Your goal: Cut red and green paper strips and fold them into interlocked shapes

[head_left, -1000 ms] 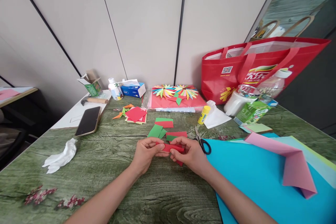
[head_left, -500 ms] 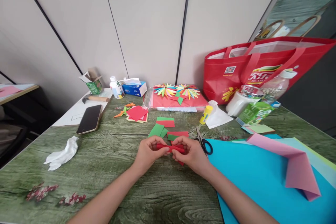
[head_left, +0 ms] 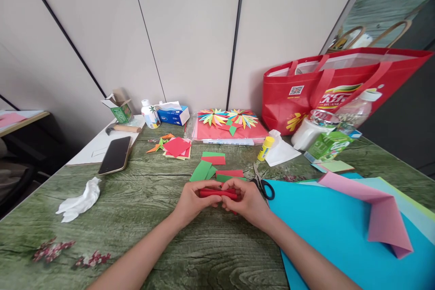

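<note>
Left hand (head_left: 193, 199), right hand (head_left: 249, 201): both pinched closed on red paper strip (head_left: 217, 193), low over surface (head_left: 152, 222).
Scraps (head_left: 204, 171) at 12 o'clock; scissors (head_left: 263, 186) at 2 o'clock, just beside right hand.
Risk, judged: uneven pinch could skew crease or tear strip.

1 head-worn camera, near left hand (head_left: 193, 200) and right hand (head_left: 250, 202), looks forward and down toward the wall (head_left: 190, 31).

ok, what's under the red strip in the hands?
The left hand and right hand hold the red strip over the table. More red paper peeks out beneath; the hands cover the rest.
</note>
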### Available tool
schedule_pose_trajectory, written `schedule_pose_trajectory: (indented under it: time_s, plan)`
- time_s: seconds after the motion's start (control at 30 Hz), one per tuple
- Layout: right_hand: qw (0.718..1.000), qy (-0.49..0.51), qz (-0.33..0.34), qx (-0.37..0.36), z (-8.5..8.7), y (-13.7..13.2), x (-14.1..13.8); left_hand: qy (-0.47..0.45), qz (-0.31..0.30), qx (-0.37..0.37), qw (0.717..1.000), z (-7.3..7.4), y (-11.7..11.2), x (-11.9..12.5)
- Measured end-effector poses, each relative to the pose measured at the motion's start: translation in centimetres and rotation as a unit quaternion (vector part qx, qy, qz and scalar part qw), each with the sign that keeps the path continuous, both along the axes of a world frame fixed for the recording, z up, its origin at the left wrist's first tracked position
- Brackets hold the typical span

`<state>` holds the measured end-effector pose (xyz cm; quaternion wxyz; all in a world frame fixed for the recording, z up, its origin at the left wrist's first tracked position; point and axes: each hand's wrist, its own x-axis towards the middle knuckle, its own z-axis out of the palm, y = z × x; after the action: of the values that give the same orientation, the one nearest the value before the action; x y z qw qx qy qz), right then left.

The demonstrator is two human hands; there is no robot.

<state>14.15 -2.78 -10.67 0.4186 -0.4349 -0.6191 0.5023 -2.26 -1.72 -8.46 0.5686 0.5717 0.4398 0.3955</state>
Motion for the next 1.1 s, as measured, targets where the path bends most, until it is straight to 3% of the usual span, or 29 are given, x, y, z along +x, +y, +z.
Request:
schedule_pose_trajectory:
  time_s: [0.1,0.27,0.4,0.6,0.83,1.1]
  plan:
    - [1.000,0.023,0.004,-0.013,0.2,-0.1,-0.1,-0.041,-0.022,-0.044,0.998,-0.1,-0.3,0.2]
    - [0.999,0.041,-0.003,-0.022,0.6,0.0,-0.2,-0.049,0.013,-0.038,0.998,0.1,-0.4,0.3]
    - [0.999,-0.006,-0.016,0.027,0.6,0.2,-0.1,-0.047,0.044,-0.043,0.997,0.1,-0.3,0.2]
    - [0.994,-0.066,-0.043,0.080,-0.1,0.3,0.1,-0.038,0.038,-0.031,0.998,0.2,-0.4,0.3]
    - [0.996,-0.036,-0.056,0.055,-0.8,0.3,-0.1,-0.030,0.020,-0.024,0.999,0.5,-0.4,0.3]
    - [0.998,0.036,-0.034,-0.032,-0.2,0.5,-0.1,-0.048,0.014,-0.044,0.998,0.4,-0.3,0.2]
